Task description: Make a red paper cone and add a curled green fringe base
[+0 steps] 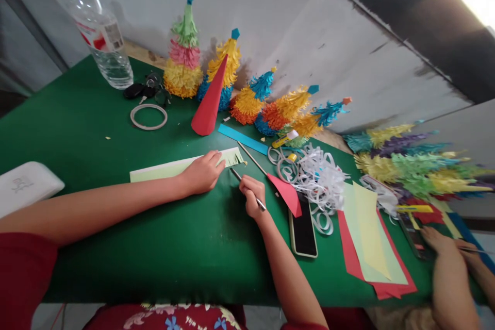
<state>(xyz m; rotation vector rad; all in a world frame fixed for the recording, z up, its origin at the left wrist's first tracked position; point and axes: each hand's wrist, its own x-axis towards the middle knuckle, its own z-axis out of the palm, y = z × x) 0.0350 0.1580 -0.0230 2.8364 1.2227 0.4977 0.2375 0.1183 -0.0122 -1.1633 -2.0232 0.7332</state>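
Note:
My left hand [204,171] presses down on a pale green paper strip [154,172], fingers together and bent. Several short fringe cuts show at the strip's right end. A slim silver pen-shaped tool [261,204] is gripped in my right hand [253,196], its tip close to the fringed end but apart from it. Beyond the strip stands a plain red paper cone [211,105]. A blue paper strip [243,138] lies to the right of the cone. Near my right hand are a thin stick [251,158] and a red paper piece [285,195].
Fringed paper cones [183,59] line the wall. A water bottle [104,46], keys [149,87] and a ring [149,116] are back left. White paper curls [319,170], a phone [303,234] and coloured sheets [373,237] lie right. Another person's hands [436,240] work far right.

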